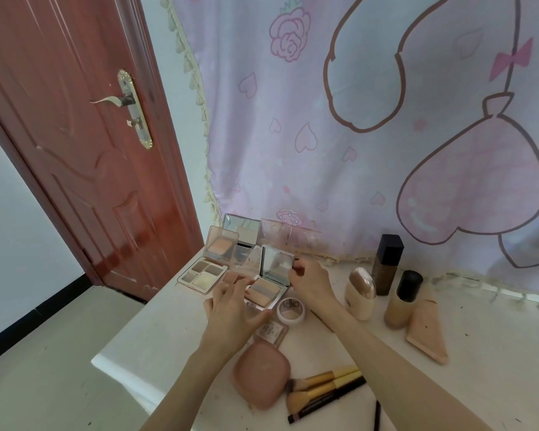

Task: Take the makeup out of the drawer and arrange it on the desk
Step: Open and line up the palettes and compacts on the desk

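An open powder compact [266, 292] with a mirrored lid sits on the white desk [156, 346] near the back left. My left hand [231, 315] holds its base from the front and left. My right hand [308, 281] pinches the right edge of the raised lid. Behind and left stand other open palettes [204, 275], some leaning against the wall cloth. A small round jar [291, 307] lies just right of the compact, and a small square compact [271, 332] lies under my left wrist. The drawer is out of view.
A pink rounded case [262, 374] and makeup brushes [321, 387] lie near the desk's front. A beige device [360, 292], two dark-capped bottles [386, 262] [402, 300] and a peach tube [427, 331] stand at the right. A red door [75, 144] is left.
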A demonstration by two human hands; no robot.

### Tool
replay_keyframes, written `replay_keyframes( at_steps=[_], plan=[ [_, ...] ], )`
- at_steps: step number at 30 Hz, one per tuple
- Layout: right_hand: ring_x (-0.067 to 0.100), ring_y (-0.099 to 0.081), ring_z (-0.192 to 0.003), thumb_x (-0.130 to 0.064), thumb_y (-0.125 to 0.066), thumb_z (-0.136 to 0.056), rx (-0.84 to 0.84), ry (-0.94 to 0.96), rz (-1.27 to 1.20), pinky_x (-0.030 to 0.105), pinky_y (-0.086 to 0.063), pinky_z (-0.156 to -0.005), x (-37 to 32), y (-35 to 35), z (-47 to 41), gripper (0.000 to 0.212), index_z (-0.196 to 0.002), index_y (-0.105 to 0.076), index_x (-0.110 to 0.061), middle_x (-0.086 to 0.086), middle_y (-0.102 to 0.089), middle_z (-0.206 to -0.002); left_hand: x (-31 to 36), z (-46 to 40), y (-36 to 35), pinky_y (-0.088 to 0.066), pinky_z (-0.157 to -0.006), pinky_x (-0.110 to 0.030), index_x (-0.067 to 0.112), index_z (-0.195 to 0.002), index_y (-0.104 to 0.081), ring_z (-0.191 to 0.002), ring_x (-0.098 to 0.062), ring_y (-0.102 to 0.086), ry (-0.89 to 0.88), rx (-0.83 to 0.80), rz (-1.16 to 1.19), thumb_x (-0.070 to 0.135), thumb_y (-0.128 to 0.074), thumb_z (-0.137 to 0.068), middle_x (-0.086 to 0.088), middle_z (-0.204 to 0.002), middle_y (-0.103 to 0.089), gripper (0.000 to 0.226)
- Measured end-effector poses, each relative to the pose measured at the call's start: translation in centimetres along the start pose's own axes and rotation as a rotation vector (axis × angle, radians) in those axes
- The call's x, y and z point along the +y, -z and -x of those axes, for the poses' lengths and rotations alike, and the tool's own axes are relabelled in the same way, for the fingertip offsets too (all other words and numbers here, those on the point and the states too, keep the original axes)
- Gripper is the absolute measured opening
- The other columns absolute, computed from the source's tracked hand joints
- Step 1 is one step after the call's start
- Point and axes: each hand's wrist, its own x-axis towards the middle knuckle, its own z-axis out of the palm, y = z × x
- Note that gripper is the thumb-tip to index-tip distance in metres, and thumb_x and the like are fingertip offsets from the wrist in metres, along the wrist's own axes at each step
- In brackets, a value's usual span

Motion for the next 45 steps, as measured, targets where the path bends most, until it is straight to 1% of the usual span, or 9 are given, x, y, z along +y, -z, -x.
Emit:
replay_keyframes(
  at_steps=[3,8,13,22,26,34,37,41,45],
  plan=[
    [0.023,-0.06,-0.082,-0.01,-0.049,-0.087,-0.006,0.014,0.031,0.028,-0.041,-0.07,0.2,-0.2,-0.1,0.017,-0.09,-0.066,-0.008,0.005,-0.065,-0.084,-0.6,0.0,-0.6,-0.013,-0.083,-0.024,0.035,-0.13,-0.041,-0.121,-0.014,-0.026,0.012,-0.008,0.009,0.058,-0.066,-0.071,0.009,-0.125,-0.049,0.069],
    [0.032,-0.062,-0.085,-0.006,-0.05,-0.085,0.001,0.012,0.025,0.042,-0.049,-0.082,0.0,-0.4,-0.3,0.017,-0.088,-0.065,0.002,0.016,-0.068,-0.087,-1.1,-0.1,-1.1,-0.014,-0.082,-0.024,0.03,-0.126,-0.045,-0.12,-0.014,-0.032,0.03,0.026,0.005,0.055,-0.07,-0.068,0.007,-0.124,-0.051,0.068],
    [0.026,-0.061,-0.085,-0.009,-0.052,-0.085,0.018,0.016,0.026,0.033,-0.046,-0.079,0.2,-0.4,-0.4,0.015,-0.082,-0.067,-0.011,0.006,-0.067,-0.085,-1.0,-0.1,-1.4,-0.021,-0.091,-0.029,0.028,-0.128,-0.046,-0.121,-0.015,-0.04,0.021,0.059,-0.021,0.051,-0.073,-0.067,0.007,-0.125,-0.051,0.07],
    [0.026,-0.058,-0.093,-0.008,-0.053,-0.086,0.061,0.047,0.068,0.026,-0.036,-0.073,0.5,-0.4,-0.9,0.016,-0.088,-0.069,-0.009,0.008,-0.068,-0.096,-0.1,0.1,-0.6,-0.021,-0.087,-0.027,0.026,-0.126,-0.04,-0.118,-0.01,-0.044,-0.017,0.059,0.038,0.039,-0.07,-0.075,0.01,-0.127,-0.048,0.061],
    [0.026,-0.059,-0.097,-0.007,-0.053,-0.086,0.07,0.01,0.016,0.037,-0.046,-0.089,0.6,-0.6,-0.8,0.017,-0.093,-0.069,-0.009,0.008,-0.067,-0.1,0.0,0.6,-0.1,-0.017,-0.088,-0.023,0.026,-0.131,-0.037,-0.12,-0.008,-0.044,-0.042,0.036,0.015,0.041,-0.063,-0.083,0.011,-0.13,-0.047,0.057],
    [0.022,-0.059,-0.099,-0.013,-0.056,-0.086,0.126,-0.004,-0.019,0.03,-0.045,-0.088,0.9,-0.1,0.5,0.022,-0.106,-0.065,-0.011,0.003,-0.067,-0.099,1.2,2.1,0.5,-0.021,-0.078,-0.025,0.028,-0.104,-0.05,-0.098,-0.01,-0.051,0.009,-0.122,-0.062,0.057,-0.063,-0.074,0.013,-0.092,-0.05,0.043],
    [0.022,-0.056,-0.102,-0.023,-0.057,-0.087,0.064,0.142,0.164,0.03,-0.043,-0.085,1.4,0.1,2.2,0.024,-0.107,-0.063,-0.011,0.004,-0.063,-0.104,2.1,2.4,0.1,-0.027,-0.085,-0.03,0.023,-0.103,-0.047,-0.104,-0.016,-0.052,0.063,-0.21,-0.104,0.06,-0.06,-0.073,0.007,-0.104,-0.054,0.05],
    [0.018,-0.038,-0.127,-0.04,-0.045,-0.092,-0.105,0.318,0.626,0.04,-0.023,-0.108,2.7,0.3,3.9,0.036,-0.123,-0.057,-0.026,-0.003,-0.053,-0.129,3.1,2.2,-0.1,-0.034,-0.092,-0.035,0.018,-0.111,-0.043,-0.112,-0.022,-0.048,0.123,-0.307,-0.154,0.062,-0.063,-0.071,-0.001,-0.117,-0.052,0.063],
    [0.02,-0.042,-0.125,-0.043,-0.041,-0.095,-0.147,0.238,0.578,0.044,-0.016,-0.11,3.3,1.3,4.9,0.035,-0.123,-0.053,-0.026,-0.002,-0.052,-0.131,4.0,1.9,0.1,-0.035,-0.097,-0.038,0.014,-0.119,-0.039,-0.118,-0.027,-0.045,0.172,-0.377,-0.163,0.052,-0.064,-0.075,-0.006,-0.124,-0.047,0.063]
  ],
)
